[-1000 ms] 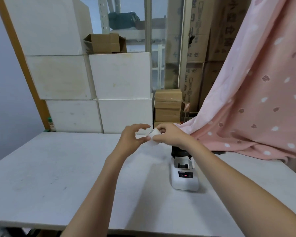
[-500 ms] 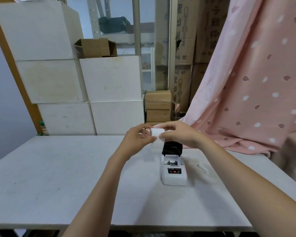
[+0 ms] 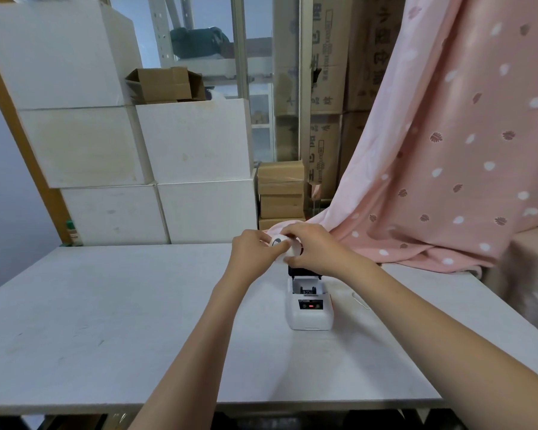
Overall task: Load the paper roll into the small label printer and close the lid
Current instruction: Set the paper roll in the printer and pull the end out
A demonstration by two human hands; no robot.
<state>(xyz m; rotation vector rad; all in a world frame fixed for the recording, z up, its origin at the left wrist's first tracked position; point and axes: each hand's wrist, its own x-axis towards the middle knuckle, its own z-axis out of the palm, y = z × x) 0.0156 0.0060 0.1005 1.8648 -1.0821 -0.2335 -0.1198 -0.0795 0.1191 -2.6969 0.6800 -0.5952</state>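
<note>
A small white paper roll point(image 3: 284, 247) is held in the air between both hands, just above and behind the printer. My left hand point(image 3: 253, 252) pinches its left end; my right hand point(image 3: 316, 249) wraps around its right side. The small white label printer point(image 3: 310, 311) stands on the white table point(image 3: 106, 305) below the hands. Its black lid point(image 3: 302, 270) is swung up at the back, and the roll bay behind the dark control panel is open. The fingers hide most of the roll.
A thin clear strip point(image 3: 361, 301) lies on the table right of the printer. Pink patterned cloth point(image 3: 448, 169) drapes over the table's far right. White boxes point(image 3: 193, 169) and brown cartons point(image 3: 280, 190) are stacked behind the table's far edge.
The camera view has shifted, so the printer appears more central. Both hands keep hold of the roll and have turned it; its end face now shows toward me.
</note>
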